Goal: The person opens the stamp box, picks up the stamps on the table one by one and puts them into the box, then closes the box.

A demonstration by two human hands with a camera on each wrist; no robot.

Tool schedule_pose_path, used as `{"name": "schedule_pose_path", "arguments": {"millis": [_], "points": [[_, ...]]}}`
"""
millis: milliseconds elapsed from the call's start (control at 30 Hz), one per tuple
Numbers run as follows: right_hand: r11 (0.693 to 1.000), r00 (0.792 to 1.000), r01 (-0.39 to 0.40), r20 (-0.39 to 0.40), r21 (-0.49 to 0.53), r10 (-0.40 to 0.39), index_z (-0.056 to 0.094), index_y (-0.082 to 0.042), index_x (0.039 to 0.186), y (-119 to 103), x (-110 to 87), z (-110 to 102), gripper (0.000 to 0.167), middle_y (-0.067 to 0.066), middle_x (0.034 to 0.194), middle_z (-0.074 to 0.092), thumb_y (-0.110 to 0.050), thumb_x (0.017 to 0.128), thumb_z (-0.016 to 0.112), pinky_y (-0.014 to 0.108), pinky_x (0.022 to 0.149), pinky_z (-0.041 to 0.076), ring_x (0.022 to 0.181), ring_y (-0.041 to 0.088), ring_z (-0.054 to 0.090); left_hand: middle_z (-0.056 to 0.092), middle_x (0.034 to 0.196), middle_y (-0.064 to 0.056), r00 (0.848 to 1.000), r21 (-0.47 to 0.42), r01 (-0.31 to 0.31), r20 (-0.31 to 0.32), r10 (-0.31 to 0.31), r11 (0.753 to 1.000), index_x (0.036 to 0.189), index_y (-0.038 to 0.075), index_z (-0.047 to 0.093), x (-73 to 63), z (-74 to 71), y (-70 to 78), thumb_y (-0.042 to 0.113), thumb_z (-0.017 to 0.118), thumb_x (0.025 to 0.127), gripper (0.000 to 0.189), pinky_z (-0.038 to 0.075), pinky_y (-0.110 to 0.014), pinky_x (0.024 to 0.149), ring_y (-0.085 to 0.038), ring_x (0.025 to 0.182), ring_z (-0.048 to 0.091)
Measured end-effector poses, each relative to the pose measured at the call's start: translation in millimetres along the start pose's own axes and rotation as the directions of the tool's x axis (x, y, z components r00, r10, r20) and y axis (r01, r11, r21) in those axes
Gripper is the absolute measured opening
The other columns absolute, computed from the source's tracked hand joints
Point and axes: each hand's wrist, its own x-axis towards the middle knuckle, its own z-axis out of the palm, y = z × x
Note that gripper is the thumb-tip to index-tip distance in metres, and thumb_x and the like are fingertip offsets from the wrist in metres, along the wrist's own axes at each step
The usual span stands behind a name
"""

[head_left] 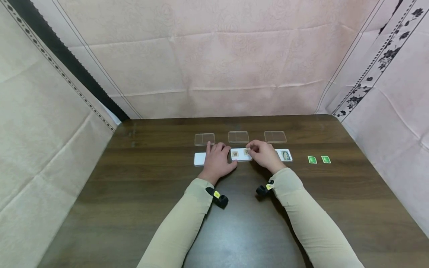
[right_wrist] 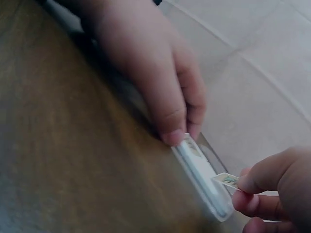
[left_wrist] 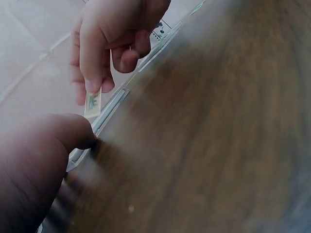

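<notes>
Nearest, at nine o'clock on the middle white box (head_left: 242,154), the left hand (head_left: 218,162) is pinching the box's end between thumb and fingers; a loosening hold could be letting it skid. Toward three o'clock, the right hand (head_left: 264,154), fingertips nearly closed, is pinching a small picture card (right_wrist: 226,180) by its edge; an uneven grip could be dropping it crooked. Whether card and box are touching, I cannot tell. The right wrist view is showing the card's tilt, which the head view is leaving unclear; only the latter is clearly showing two green cards (head_left: 312,160) at three o'clock and, farthest, three clear cases (head_left: 238,137) toward twelve.
</notes>
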Motion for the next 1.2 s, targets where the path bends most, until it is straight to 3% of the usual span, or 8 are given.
{"name": "schedule_pose_path", "arguments": {"millis": [167, 367, 633, 867, 1033, 1200], "points": [[0.992, 0.999, 0.030, -0.022, -0.120, -0.033, 0.071, -0.014, 0.113, -3, -0.2, 6, 0.018, 0.004, 0.090, 0.070, -0.019, 0.097, 0.063, 0.040, 0.067, 0.050, 0.073, 0.021, 0.061, 0.057, 0.130, -0.005, 1.000, 0.000, -0.003, -0.009, 0.003, 1.000, 0.132, 0.016, 0.065, 0.2, -0.7, -0.2, 0.056, 0.063, 0.088, 0.060, 0.008, -0.055, 0.122, -0.024, 0.128, 0.049], [0.982, 0.998, 0.039, -0.033, -0.185, -0.045, 0.072, -0.011, 0.109, -5, 0.2, 7, 0.016, 0.004, 0.081, 0.065, -0.018, 0.096, 0.064, 0.036, 0.058, 0.046, 0.064, 0.020, 0.056, 0.056, 0.131, -0.004, 1.000, 0.002, -0.001, -0.008, 0.001, 1.000, 0.131, 0.017, 0.065, 1.6, -0.7, -0.4, 0.057, 0.062, 0.088, 0.058, 0.007, -0.055, 0.122, -0.024, 0.129, 0.048], [0.978, 0.998, 0.039, -0.037, -0.204, -0.047, 0.072, -0.011, 0.106, -4, 0.2, 7, 0.014, 0.004, 0.081, 0.064, -0.017, 0.096, 0.065, 0.035, 0.061, 0.046, 0.066, 0.020, 0.055, 0.056, 0.133, -0.004, 1.000, 0.007, -0.003, -0.005, 0.003, 1.000, 0.132, 0.017, 0.065, 2.1, -1.0, -0.3, 0.057, 0.062, 0.089, 0.059, 0.007, -0.055, 0.122, -0.024, 0.130, 0.047], [0.982, 0.992, 0.070, -0.087, -0.175, -0.086, 0.071, -0.011, 0.108, 3, -3.7, 6, 0.016, 0.005, 0.084, 0.067, -0.019, 0.097, 0.064, 0.040, 0.065, 0.050, 0.070, 0.021, 0.059, 0.057, 0.133, -0.004, 1.000, 0.012, -0.002, -0.003, 0.002, 1.000, 0.133, 0.017, 0.064, 1.1, -1.4, -0.1, 0.058, 0.063, 0.087, 0.062, 0.008, -0.055, 0.122, -0.023, 0.130, 0.048], [0.971, 0.962, 0.130, -0.213, -0.202, -0.173, 0.072, -0.012, 0.108, 13, -11.1, -4, 0.018, 0.006, 0.095, 0.072, -0.022, 0.099, 0.061, 0.044, 0.071, 0.053, 0.079, 0.022, 0.063, 0.057, 0.135, -0.004, 1.000, -0.002, -0.010, -0.016, 0.010, 1.000, 0.137, 0.015, 0.060, -1.1, -3.1, -2.0, 0.060, 0.062, 0.086, 0.067, 0.008, -0.053, 0.123, -0.023, 0.132, 0.047], [0.949, 0.908, 0.169, -0.333, -0.267, -0.256, 0.073, -0.012, 0.106, 32, -24.3, -23, 0.016, 0.007, 0.100, 0.073, -0.021, 0.099, 0.062, 0.047, 0.069, 0.053, 0.078, 0.024, 0.064, 0.061, 0.133, -0.004, 0.993, -0.046, -0.065, -0.106, 0.060, 0.997, 0.134, 0.015, 0.062, -6.6, -10.2, -11.2, 0.054, 0.061, 0.088, 0.060, 0.011, -0.049, 0.124, -0.022, 0.131, 0.050]]}}
